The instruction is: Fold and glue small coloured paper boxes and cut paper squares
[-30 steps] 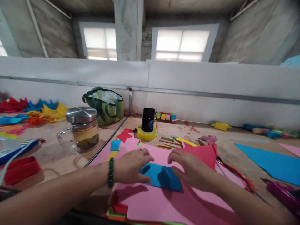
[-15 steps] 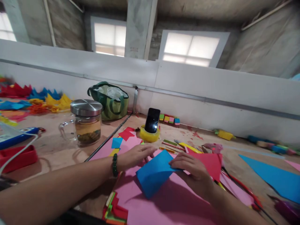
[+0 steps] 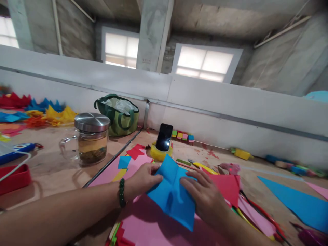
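Note:
A creased sheet of blue paper (image 3: 173, 194) is raised above a stack of pink paper (image 3: 146, 223), with fold lines crossing near its middle. My left hand (image 3: 145, 179), a dark green bead bracelet on its wrist, pinches the sheet's left edge between thumb and fingers. On the other side my right hand (image 3: 205, 191) grips the right edge, its fingers lying over the paper's face. The thumb of that hand is hidden. Beyond my right hand lies a piece of red paper (image 3: 228, 188).
Left of my arms stand a lidded glass mug of tea (image 3: 92, 143) and a green bag (image 3: 123, 119). A phone (image 3: 164, 136) leans in a yellow tape roll (image 3: 160, 153). To the right lies a large blue sheet (image 3: 299, 201); a red box (image 3: 15, 179) sits far left.
The blue paper has turned and opened out, showing its creases. My left hand, beside the paper before, now grips its left edge. My right hand has moved slightly down along the right side.

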